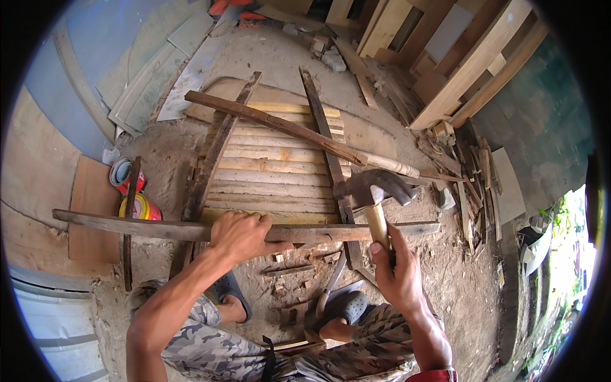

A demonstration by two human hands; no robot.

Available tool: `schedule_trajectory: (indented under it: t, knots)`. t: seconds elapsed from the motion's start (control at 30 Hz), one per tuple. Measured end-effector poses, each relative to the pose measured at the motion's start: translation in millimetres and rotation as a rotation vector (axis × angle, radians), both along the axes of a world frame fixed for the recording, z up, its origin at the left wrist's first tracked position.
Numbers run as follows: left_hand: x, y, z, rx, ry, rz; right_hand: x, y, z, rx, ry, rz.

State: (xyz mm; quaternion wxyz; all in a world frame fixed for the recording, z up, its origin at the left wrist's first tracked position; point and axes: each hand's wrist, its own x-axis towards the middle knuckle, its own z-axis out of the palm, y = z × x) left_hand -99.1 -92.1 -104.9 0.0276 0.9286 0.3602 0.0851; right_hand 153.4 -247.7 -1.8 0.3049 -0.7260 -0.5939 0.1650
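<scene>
Floor [464, 318]: Dusty, bare ground spreads on every side of a pale slatted panel [273, 167].
Timber framework [474, 67]: Tall wooden uprights and crosspieces stand beyond the slatted panel, to its right.
Slatted panel: Pale planks lie side by side before a seated worker.
Camouflage trousers [210, 347]: The worker's knees are spread on the near side of the slatted panel.
Long board [312, 233]: A weathered length of wood spans the near end of the slatted panel, reaching past it on both sides.
Dark rails [218, 153]: Two run lengthwise over the slatted panel, one near each side, both passing under the long board.
Diagonal beam [273, 124]: A brown length slants over the rails across the far half of the slatted panel.
Hammer [366, 190]: Its head shows at the slatted panel's near right corner, claw pointing right; whether it touches the rail there cannot be told.
Left hand [238, 239]: Fingers curl closed over the long board at the slatted panel's near edge, thumb stretched along the wood.
Right hand [398, 267]: Closed around the hammer's handle, just off the slatted panel's near right corner.
Paint cans [151, 210]: Two sit left of the slatted panel.
Wood scraps [289, 271]: Small offcuts litter the ground on the slatted panel's near side.
</scene>
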Motion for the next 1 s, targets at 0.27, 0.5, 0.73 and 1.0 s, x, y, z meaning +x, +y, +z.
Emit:
schedule_trajectory:
  t: [0.27,0.5,0.73,1.0]
  knots:
    - [5,4,7,-0.029,-0.003,-0.003,14,-21,-39,-0.021,0.174,-0.126]
    - [3,12,-1,0.025,0.021,0.085,7,-42,-49,0.09,0.456,-0.188]
    - [3,6,-19,0.101,0.031,0.148,4,-45,-74,0.124,0.499,-0.188]
    - [-21,-6,6,0.289,-0.196,0.099,5,-43,-95,0.174,0.618,-0.209]
